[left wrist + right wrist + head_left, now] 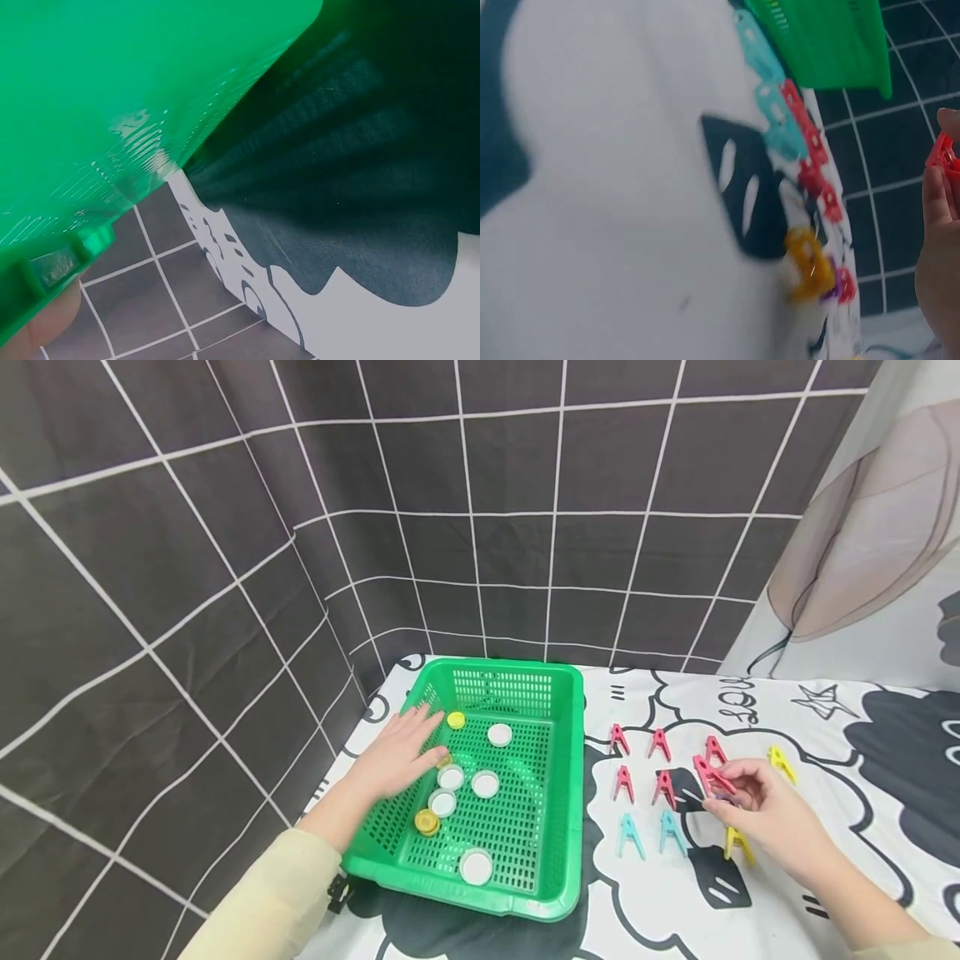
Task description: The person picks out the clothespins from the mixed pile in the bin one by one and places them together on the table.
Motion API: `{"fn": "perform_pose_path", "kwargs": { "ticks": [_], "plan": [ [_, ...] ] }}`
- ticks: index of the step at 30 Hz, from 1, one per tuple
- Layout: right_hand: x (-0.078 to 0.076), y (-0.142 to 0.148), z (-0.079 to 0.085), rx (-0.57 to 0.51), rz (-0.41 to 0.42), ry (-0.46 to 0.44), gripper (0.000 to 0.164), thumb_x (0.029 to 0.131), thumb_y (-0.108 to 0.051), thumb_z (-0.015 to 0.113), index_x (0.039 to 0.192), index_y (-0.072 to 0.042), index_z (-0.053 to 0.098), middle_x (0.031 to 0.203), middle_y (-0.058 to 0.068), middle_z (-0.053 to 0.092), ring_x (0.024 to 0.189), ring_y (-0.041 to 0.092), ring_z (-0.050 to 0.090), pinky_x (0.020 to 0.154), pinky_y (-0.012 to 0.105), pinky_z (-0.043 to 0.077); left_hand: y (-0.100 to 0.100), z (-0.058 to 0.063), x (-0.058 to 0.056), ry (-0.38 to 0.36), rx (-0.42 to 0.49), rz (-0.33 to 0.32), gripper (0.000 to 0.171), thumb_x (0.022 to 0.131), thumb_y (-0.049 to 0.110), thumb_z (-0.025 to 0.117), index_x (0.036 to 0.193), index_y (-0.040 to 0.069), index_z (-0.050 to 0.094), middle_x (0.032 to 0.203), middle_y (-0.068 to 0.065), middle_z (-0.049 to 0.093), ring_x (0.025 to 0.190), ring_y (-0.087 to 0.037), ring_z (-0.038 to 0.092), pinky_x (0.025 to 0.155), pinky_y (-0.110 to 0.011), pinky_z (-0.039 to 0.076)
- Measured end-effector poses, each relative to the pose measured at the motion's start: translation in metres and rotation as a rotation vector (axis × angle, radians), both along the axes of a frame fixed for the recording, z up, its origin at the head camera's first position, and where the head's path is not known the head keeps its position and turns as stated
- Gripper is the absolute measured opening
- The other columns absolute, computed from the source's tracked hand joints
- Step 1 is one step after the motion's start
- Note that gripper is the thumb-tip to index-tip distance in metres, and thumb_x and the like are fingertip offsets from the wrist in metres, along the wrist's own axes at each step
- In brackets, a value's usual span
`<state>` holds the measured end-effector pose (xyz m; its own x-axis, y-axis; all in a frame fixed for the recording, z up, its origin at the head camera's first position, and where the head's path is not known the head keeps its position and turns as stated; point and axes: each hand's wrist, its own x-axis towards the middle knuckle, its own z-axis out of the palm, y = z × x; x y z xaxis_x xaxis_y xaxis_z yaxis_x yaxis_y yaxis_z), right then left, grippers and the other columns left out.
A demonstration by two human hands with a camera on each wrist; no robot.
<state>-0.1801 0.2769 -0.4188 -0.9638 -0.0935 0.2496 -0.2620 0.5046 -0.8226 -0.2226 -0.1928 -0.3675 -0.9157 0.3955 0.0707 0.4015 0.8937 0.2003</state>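
In the head view my right hand [772, 810] pinches a red clothespin [707, 772] between thumb and fingers, above the cloth. The same red clothespin [946, 156] shows at the right edge of the right wrist view. Just under that hand, a purple clothespin [829, 281] is mostly hidden. Around it lie several more red clothespins [663, 788], two light blue clothespins [630, 837] and two yellow clothespins [738, 845]. My left hand [397, 756] rests over the left rim of a green plastic basket [573, 827], its fingers extended and holding nothing visible.
Inside the basket lie several white bottle caps [485, 784] and a few yellow bottle caps [427, 822]. A white cloth with black drawings [637, 910] covers the table. Dark tile-patterned fabric [510, 552] hangs behind and on the left, close to the basket.
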Motion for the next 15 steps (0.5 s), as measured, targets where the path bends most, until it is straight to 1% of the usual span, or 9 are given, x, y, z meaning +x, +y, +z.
{"fn": "perform_pose_path", "kwargs": {
  "ticks": [3, 4, 6, 9, 12, 15],
  "plan": [
    [0.005, 0.010, -0.009, 0.017, -0.048, 0.005, 0.040, 0.076, 0.004, 0.074, 0.104, 0.004, 0.045, 0.083, -0.003, 0.050, 0.068, 0.001, 0.044, 0.055, 0.015, 0.040, 0.000, 0.000, 0.000, -0.001, 0.004, 0.002, 0.071, 0.097, 0.055, 0.031, 0.147, 0.006, 0.028, 0.151, -0.020, 0.021, 0.140, -0.036, 0.014, 0.114, -0.045, 0.005],
    [0.008, 0.014, -0.012, 0.042, -0.073, 0.004, 0.040, 0.075, 0.002, 0.075, 0.104, 0.003, 0.046, 0.081, -0.005, 0.050, 0.068, 0.001, 0.043, 0.055, 0.016, 0.038, 0.000, 0.000, 0.000, -0.001, 0.005, 0.002, 0.071, 0.097, 0.055, 0.031, 0.147, 0.005, 0.028, 0.151, -0.020, 0.021, 0.140, -0.036, 0.015, 0.114, -0.045, 0.005],
    [0.013, 0.021, -0.019, 0.081, -0.111, 0.014, 0.041, 0.074, 0.000, 0.076, 0.102, 0.002, 0.046, 0.081, -0.009, 0.051, 0.068, -0.001, 0.043, 0.055, 0.015, 0.037, 0.000, 0.000, 0.000, -0.005, 0.006, 0.002, 0.070, 0.097, 0.055, 0.031, 0.148, 0.006, 0.027, 0.151, -0.020, 0.021, 0.140, -0.035, 0.014, 0.114, -0.045, 0.005],
    [0.020, 0.030, -0.028, 0.110, -0.148, 0.011, 0.041, 0.073, 0.000, 0.077, 0.102, 0.003, 0.047, 0.079, -0.012, 0.051, 0.067, -0.003, 0.043, 0.055, 0.015, 0.037, 0.000, 0.000, 0.000, -0.006, 0.004, 0.003, 0.070, 0.097, 0.055, 0.030, 0.148, 0.007, 0.027, 0.152, -0.020, 0.020, 0.140, -0.035, 0.014, 0.114, -0.044, 0.005],
    [0.027, 0.039, -0.035, 0.127, -0.175, -0.010, 0.041, 0.074, 0.000, 0.076, 0.102, 0.004, 0.046, 0.077, -0.012, 0.052, 0.066, -0.006, 0.045, 0.055, 0.013, 0.038, 0.000, 0.000, 0.000, -0.008, 0.006, 0.003, 0.070, 0.097, 0.054, 0.031, 0.148, 0.007, 0.026, 0.151, -0.020, 0.021, 0.140, -0.035, 0.014, 0.114, -0.044, 0.005],
    [0.031, 0.047, -0.039, 0.131, -0.198, -0.044, 0.041, 0.075, -0.001, 0.076, 0.102, 0.006, 0.046, 0.076, -0.010, 0.054, 0.065, -0.007, 0.048, 0.054, 0.012, 0.039, 0.000, 0.000, 0.000, -0.009, 0.009, 0.000, 0.070, 0.097, 0.054, 0.032, 0.148, 0.006, 0.027, 0.151, -0.021, 0.021, 0.140, -0.036, 0.014, 0.114, -0.045, 0.005]
  ]
}}
